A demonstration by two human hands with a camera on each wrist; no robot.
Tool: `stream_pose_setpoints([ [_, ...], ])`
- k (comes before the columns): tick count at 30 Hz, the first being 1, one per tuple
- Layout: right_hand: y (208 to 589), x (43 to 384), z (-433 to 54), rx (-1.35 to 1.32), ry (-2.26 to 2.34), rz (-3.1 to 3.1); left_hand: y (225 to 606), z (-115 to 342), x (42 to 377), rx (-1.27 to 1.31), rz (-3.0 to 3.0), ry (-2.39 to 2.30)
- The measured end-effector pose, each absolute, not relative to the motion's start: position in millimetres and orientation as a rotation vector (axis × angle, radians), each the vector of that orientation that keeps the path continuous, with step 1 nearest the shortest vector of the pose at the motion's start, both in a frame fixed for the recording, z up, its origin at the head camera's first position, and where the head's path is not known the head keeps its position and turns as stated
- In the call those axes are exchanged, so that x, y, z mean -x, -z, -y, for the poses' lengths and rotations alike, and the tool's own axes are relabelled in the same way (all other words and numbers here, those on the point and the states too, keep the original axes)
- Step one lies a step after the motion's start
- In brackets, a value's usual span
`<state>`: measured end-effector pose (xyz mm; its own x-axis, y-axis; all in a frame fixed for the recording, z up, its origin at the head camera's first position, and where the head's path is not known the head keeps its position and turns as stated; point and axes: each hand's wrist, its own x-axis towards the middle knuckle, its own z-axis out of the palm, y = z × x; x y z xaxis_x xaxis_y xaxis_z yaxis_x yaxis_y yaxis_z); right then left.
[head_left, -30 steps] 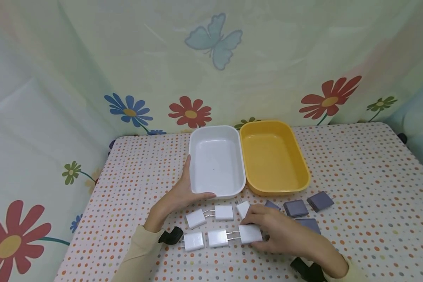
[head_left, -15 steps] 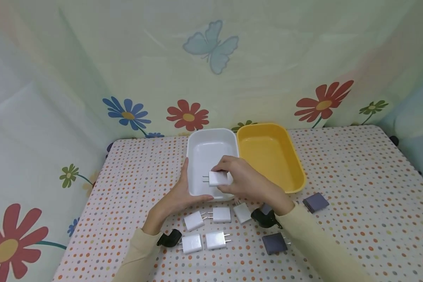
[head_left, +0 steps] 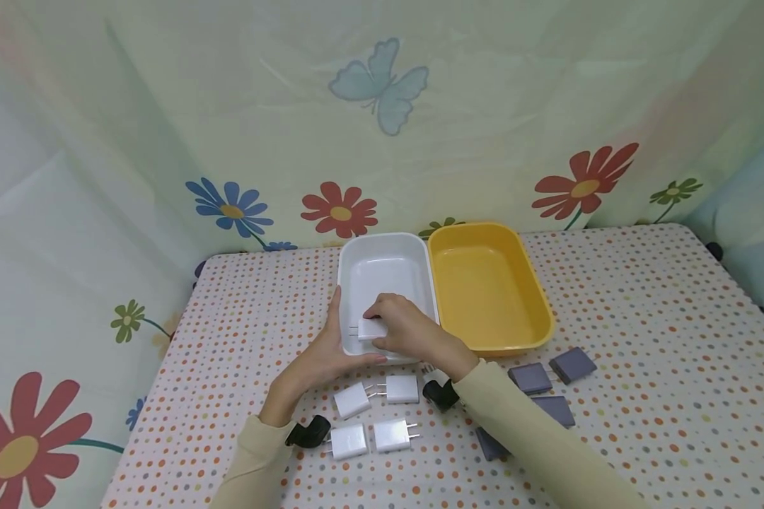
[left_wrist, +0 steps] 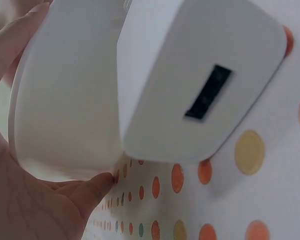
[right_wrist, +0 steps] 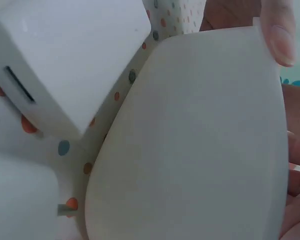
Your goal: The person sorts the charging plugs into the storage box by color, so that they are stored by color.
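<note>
My right hand pinches a white charger low over the near part of the white tray, its two prongs pointing left. Around the tray's near left corner, my left hand holds on, thumb along the near wall and fingers along the left wall. In front of the tray lie several more white chargers, one partly hidden by the right wrist strap. The left wrist view shows a white charger with a black USB port close beside the tray wall.
A yellow tray stands against the white tray's right side. Several purple-grey chargers lie to the right, some partly behind the right sleeve. A dotted cloth covers the table, with a flowered curtain behind.
My right hand has lifted a white charger off the cloth's front row and carried it up and left into the white tray's area. The left hand stays at the tray's corner.
</note>
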<state>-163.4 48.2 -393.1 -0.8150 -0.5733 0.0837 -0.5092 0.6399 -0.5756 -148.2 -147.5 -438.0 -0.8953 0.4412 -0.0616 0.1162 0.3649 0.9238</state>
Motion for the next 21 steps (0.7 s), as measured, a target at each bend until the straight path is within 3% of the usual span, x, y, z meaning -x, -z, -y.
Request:
stream_pose_setpoints([
  [21,412,168,-35,0.844,0.841,-2.715,438,151,147,-0.409,-2.364,-1.467],
])
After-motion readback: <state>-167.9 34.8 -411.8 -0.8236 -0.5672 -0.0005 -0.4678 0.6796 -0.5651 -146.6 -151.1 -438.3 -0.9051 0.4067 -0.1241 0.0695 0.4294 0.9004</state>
